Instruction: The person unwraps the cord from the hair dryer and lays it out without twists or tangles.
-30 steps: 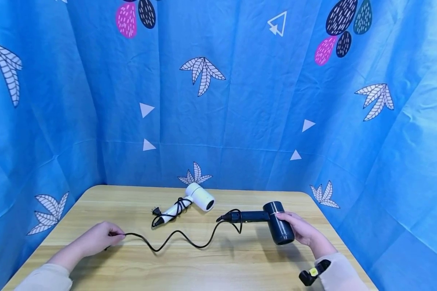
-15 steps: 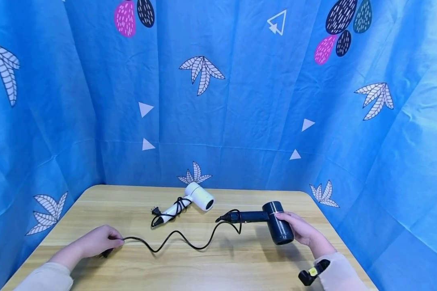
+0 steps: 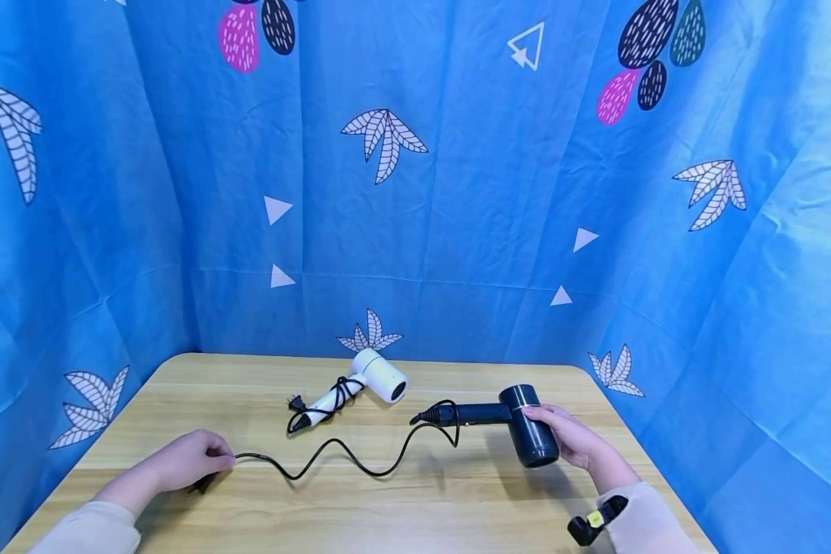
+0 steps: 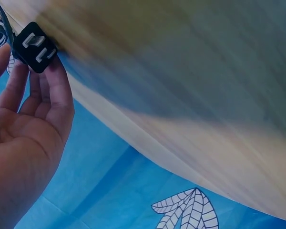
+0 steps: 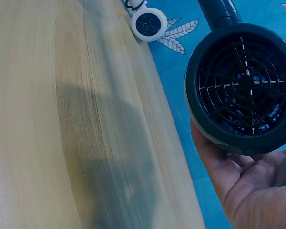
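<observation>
My right hand (image 3: 573, 437) grips the barrel of a dark hair dryer (image 3: 529, 427), whose handle points left. In the right wrist view, the grille of the dark hair dryer (image 5: 246, 83) faces the camera, with fingers around its underside. A black power cord (image 3: 346, 445) loops at the handle's end and runs in waves left to my left hand (image 3: 187, 460), which pinches it near the plug. The left wrist view shows the two-pronged plug (image 4: 35, 46) at the fingertips of the left hand (image 4: 31, 119), its prongs toward the camera.
A white hair dryer (image 3: 381, 375) lies at the back middle of the wooden table (image 3: 360, 515), its cord wound round its handle and its plug (image 3: 296, 402) to the left. A blue patterned curtain (image 3: 415, 231) encloses the table at the back and sides.
My left hand has dropped slightly toward the near side, and the plug now shows more below it. The cord's left end has lowered with it. The right hand and dark dryer stay put.
</observation>
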Demonstrator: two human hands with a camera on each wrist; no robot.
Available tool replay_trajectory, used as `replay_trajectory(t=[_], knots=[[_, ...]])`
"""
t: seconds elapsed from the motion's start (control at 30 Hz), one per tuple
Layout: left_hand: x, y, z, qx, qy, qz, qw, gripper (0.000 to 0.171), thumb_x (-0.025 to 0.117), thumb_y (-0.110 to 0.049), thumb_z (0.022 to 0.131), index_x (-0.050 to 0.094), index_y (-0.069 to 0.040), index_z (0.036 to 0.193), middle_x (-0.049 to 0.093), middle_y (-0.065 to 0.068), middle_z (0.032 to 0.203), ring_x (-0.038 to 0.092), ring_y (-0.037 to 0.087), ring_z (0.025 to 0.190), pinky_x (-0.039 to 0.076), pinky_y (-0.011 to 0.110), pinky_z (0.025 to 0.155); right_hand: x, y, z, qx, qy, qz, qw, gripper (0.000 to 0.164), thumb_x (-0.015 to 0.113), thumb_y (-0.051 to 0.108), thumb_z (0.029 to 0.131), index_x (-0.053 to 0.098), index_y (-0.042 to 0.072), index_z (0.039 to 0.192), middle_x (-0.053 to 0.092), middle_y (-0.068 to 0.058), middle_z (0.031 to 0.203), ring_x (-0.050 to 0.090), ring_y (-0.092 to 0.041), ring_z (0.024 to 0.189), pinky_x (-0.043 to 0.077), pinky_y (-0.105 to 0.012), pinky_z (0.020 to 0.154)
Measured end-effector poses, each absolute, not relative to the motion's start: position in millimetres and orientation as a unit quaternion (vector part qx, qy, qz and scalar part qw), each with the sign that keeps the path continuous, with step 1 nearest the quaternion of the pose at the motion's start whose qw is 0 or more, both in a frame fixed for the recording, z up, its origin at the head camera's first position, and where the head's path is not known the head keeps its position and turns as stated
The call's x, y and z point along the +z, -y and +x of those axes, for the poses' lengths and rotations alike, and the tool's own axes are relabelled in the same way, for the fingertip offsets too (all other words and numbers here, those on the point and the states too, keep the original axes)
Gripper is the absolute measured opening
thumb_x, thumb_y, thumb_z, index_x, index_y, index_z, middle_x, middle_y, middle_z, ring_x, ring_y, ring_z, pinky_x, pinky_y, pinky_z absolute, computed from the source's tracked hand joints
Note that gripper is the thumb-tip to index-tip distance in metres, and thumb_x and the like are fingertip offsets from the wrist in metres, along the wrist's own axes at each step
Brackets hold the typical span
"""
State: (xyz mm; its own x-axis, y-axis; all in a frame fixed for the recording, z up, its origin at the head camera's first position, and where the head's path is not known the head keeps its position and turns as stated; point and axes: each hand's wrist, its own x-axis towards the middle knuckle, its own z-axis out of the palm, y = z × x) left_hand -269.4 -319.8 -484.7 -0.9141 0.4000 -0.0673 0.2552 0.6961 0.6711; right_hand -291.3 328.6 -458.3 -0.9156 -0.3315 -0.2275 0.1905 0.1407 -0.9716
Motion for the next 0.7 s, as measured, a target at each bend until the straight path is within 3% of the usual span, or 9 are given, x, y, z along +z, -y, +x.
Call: replay_trajectory(t=[0.47, 0.7], knots=[[-465, 300, -271, 0.306, -0.939, 0.143, 0.061, 0.012, 0.065, -0.017, 0.097, 0.070, -0.007, 0.092, 0.063, -0.002, 0.085, 0.054, 0.016, 0.079, 0.047, 0.036, 0.072, -456, -328, -290, -0.653, -0.731, -0.045, 0.195, 0.071, 0.047, 0.039, 0.103, 0.020, -0.010, 0.147, 0.062, -0.012, 0.112, 0.065, -0.024, 0.099, 0.056, -0.042, 0.086], [-459, 287, -272, 0.292, -0.944, 0.148, 0.038, 0.012, 0.067, -0.017, 0.096, 0.072, -0.006, 0.096, 0.065, -0.004, 0.086, 0.057, 0.012, 0.080, 0.050, 0.037, 0.073, -454, -329, -290, -0.655, -0.728, -0.048, 0.199, 0.072, 0.048, 0.038, 0.103, 0.018, -0.011, 0.147, 0.061, -0.013, 0.112, 0.065, -0.024, 0.098, 0.056, -0.042, 0.085]])
